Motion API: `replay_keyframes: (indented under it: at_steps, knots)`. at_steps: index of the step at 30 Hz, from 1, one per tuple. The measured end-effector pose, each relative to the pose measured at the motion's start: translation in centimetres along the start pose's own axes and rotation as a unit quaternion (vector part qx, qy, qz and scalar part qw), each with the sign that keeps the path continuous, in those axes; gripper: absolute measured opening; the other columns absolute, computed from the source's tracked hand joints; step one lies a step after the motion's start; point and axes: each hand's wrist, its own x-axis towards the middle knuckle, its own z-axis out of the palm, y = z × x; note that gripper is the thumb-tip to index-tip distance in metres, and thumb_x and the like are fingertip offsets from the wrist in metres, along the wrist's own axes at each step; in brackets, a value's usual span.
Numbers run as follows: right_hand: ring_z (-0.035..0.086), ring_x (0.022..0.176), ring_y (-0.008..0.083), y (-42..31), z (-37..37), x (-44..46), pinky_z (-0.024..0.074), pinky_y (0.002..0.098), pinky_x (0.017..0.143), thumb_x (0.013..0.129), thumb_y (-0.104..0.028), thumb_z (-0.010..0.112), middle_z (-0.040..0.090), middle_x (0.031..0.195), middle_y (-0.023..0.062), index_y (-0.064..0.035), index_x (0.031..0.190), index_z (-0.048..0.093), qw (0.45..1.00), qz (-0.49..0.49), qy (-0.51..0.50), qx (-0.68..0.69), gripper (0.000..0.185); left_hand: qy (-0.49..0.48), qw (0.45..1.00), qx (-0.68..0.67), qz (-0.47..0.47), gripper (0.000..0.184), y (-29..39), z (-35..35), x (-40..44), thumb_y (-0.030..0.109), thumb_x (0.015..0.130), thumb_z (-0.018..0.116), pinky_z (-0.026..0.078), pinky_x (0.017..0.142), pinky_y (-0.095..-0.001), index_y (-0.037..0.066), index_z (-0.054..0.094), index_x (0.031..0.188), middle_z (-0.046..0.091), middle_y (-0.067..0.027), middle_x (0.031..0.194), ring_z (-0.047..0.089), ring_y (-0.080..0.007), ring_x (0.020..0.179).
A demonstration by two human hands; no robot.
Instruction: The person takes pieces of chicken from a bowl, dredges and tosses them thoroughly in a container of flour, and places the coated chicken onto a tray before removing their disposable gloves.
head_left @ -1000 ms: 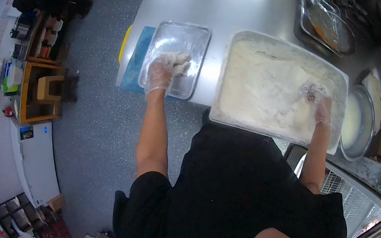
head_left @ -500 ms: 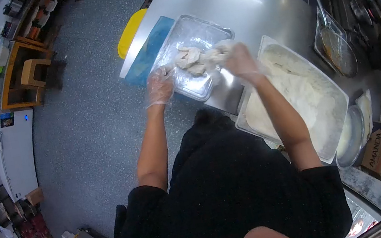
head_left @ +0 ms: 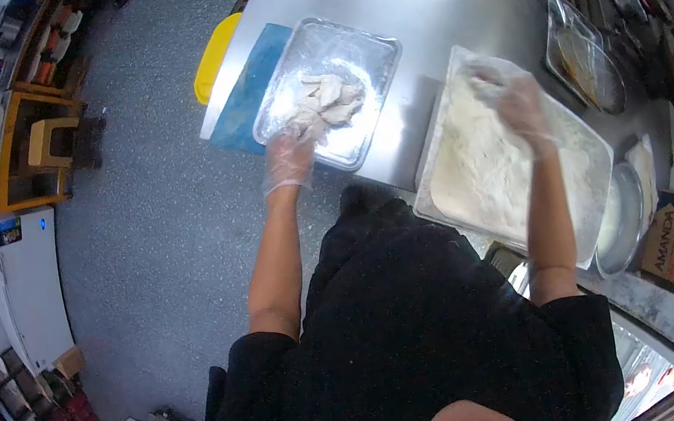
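Note:
My left hand (head_left: 290, 158), in a clear plastic glove, is at the near left edge of the metal tray (head_left: 369, 51). Its fingers touch the nearest of the pale floured pieces (head_left: 336, 96) heaped in that tray; whether they grip it is unclear. Over the far end of the large tub of white flour (head_left: 478, 179) is my right hand (head_left: 513, 99), gloved too. Its fingers are curled and blurred, and what they hold, if anything, cannot be made out.
A blue cloth (head_left: 252, 92) lies under the tray's left side, with a yellow item (head_left: 216, 58) beyond. Right of the tub are a metal bowl (head_left: 617, 228), an AMANDA box (head_left: 669, 246) and a strainer (head_left: 588, 69) on a tray.
My right hand went from the tub to the metal tray and is now back over the tub's far end. More floured pieces lie in the tray. My left hand stays at the tray.

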Motion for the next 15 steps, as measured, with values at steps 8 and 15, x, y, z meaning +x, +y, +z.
replay_keyframes:
  at_steps: [8,15]
  knots:
    - [0.057,0.093,0.032,22.1,-6.1,-10.2,0.0435,0.0394,0.081,0.07,-0.039,0.065,0.06,0.098,0.0201,-0.0011,0.109,0.056,0.933,0.156,-0.006,-0.325,0.055,0.053,0.987,0.152,-0.016,0.029,7.6,-0.7,-1.9,0.023,0.085,0.046,0.038,0.09,-0.0411,0.007,0.055,0.108,0.053,-0.0126,0.116,0.05,-0.0262,0.106]
    - [0.057,0.091,0.0338,26.9,-1.1,-11.4,0.0437,0.0417,0.08,0.072,-0.027,0.056,0.059,0.096,0.0237,0.0044,0.086,0.061,0.944,0.146,-0.054,-0.291,0.035,0.128,0.8,0.44,0.387,0.024,19.6,7.8,-4.6,0.02,0.086,0.046,0.041,0.085,-0.0363,0.006,0.054,0.104,0.056,-0.0137,0.101,0.052,-0.0269,0.097]
